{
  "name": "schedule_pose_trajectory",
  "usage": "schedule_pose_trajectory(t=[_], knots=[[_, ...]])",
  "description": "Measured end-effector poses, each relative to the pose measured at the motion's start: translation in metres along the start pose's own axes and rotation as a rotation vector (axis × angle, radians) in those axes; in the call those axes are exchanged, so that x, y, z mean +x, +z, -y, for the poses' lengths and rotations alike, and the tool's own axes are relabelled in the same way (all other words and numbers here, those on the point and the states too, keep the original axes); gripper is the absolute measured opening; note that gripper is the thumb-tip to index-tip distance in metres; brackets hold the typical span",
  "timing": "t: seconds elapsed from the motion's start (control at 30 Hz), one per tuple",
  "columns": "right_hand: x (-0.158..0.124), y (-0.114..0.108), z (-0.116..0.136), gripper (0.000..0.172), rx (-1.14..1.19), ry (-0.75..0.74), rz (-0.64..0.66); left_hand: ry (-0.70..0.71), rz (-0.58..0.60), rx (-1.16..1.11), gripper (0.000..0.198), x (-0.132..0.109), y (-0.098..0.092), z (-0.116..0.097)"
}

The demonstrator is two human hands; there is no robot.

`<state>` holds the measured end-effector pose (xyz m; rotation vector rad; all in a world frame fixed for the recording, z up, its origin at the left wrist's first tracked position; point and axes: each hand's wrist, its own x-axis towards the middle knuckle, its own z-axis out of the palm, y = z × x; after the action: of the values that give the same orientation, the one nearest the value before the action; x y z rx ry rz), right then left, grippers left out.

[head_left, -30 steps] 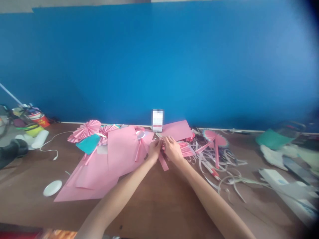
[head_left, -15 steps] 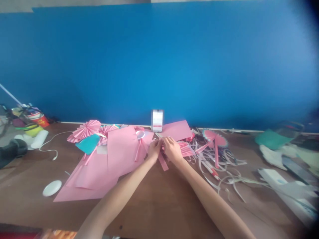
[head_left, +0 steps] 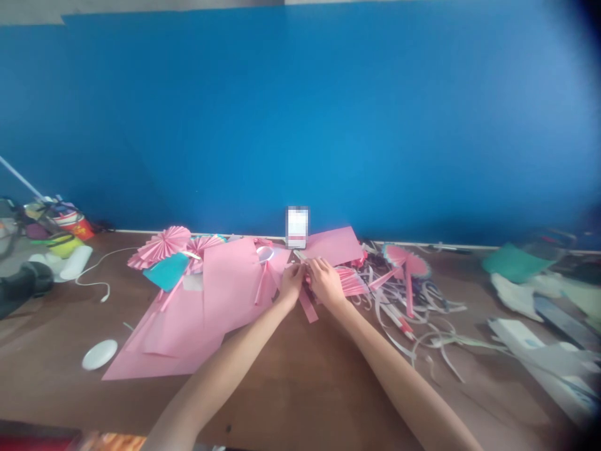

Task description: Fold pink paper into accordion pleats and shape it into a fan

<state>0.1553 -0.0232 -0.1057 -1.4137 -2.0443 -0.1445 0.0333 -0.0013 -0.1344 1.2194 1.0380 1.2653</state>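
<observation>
Below frame centre, the left hand [head_left: 292,285] and right hand [head_left: 325,282] were close by a pink strip [head_left: 308,307]; I couldn't tell their grip.

counting one narrow pink strip [head_left: 308,308], one phone [head_left: 297,228], one teal sheet [head_left: 165,272], one white ring [head_left: 265,254], one white oval disc [head_left: 99,355], plus maybe five pleated pink fans [head_left: 169,242], kinda hard to tell with the blur

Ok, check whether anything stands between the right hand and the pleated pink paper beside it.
Nothing visible does: the pleated pink paper meets the edge of the right hand in this view, though actual contact cannot be confirmed. The tangled pale strips lie mostly farther right.
</observation>
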Motion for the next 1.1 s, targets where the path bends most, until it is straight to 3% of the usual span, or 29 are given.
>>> schedule_pose_trajectory(t=[0.37, 0.77, 0.87, 0.97, 1.1], knots=[[0.005, -0.002, -0.006, 0.022, 0.138, 0.072, 0.019, 0.037, 0.0, 0.075, 0.031, -0.002, -0.001, -0.001], [0.008, -0.004, -0.01, 0.031, 0.203, 0.07, 0.041, 0.058, 0.012, 0.074, 0.034, 0.0, -0.001, 0.002], [0.011, -0.012, -0.017, 0.028, 0.215, 0.098, 0.106, 0.097, 0.0, 0.092, 0.036, 0.0, -0.002, 0.0], [0.016, -0.025, -0.025, 0.01, 0.249, 0.09, 0.204, 0.145, -0.016, 0.12, 0.036, -0.003, -0.003, -0.005], [0.019, -0.04, -0.035, 0.014, 0.346, 0.063, 0.309, 0.196, 0.01, 0.148, 0.035, -0.006, -0.002, -0.01]])
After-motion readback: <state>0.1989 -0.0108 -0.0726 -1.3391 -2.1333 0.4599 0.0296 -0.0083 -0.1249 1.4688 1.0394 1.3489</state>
